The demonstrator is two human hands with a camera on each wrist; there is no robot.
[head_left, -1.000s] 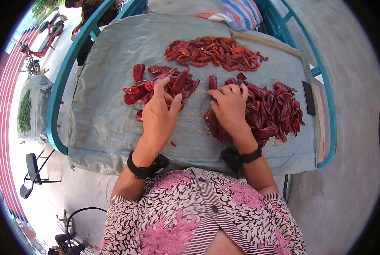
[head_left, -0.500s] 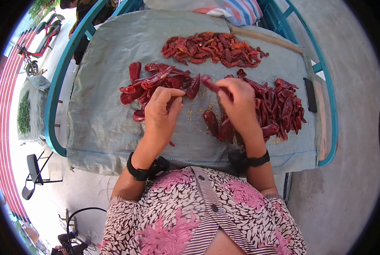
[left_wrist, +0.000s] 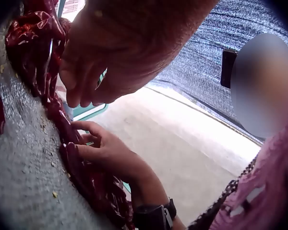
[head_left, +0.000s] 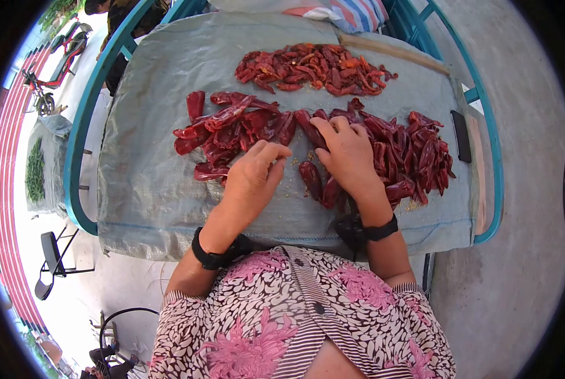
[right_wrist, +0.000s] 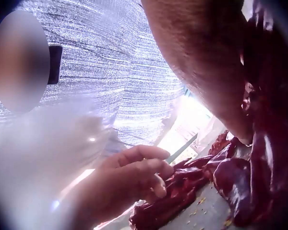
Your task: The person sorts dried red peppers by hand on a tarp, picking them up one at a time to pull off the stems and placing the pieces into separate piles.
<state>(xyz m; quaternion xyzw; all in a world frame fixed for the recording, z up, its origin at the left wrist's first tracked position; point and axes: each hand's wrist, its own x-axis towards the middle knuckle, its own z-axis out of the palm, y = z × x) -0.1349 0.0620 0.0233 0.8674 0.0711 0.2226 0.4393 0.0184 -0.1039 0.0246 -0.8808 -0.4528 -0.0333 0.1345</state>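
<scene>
Glossy dark red chili peppers lie in a left pile and a larger right pile on a grey-green woven sheet. My left hand hovers at the near side of the left pile, fingers loosely bent and holding nothing. My right hand pinches a long red chili pepper between thumb and fingers, at the left edge of the right pile. In the left wrist view, the right hand's fingers rest against the peppers. The right wrist view shows the left hand beside the left pile.
Smaller, wrinkled orange-red chilies form a far pile. A phone lies at the right edge. Teal metal rails flank the sheet, and a striped bag sits at the back. Pale seeds are scattered between the piles.
My left hand has drawn back from a pepper now lying at the left pile's right end. My right hand lifted a pepper, swung it about and lowered it near the right pile.
</scene>
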